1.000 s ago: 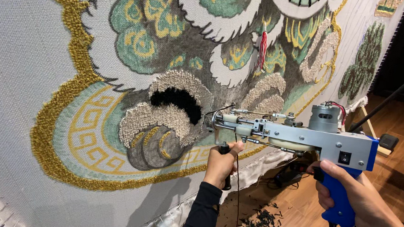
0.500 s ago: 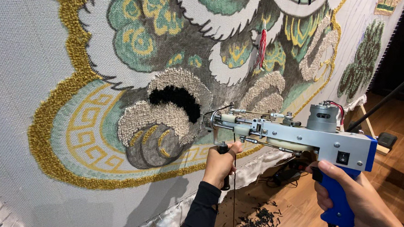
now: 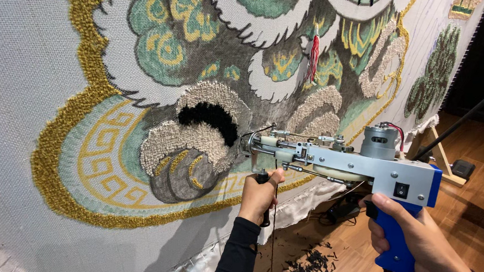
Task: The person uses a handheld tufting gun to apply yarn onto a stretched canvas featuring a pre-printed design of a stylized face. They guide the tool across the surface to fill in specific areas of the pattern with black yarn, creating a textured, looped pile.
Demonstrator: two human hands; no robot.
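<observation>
A big stretched backing cloth, tufted in gold, green and grey, fills the wall side. Near its lower edge a tufting gun, silver-bodied with a blue grip and a grey motor on top, points its needle at the black patch. The right hand clasps the blue grip; the left hand is closed round the black front handle.
</observation>
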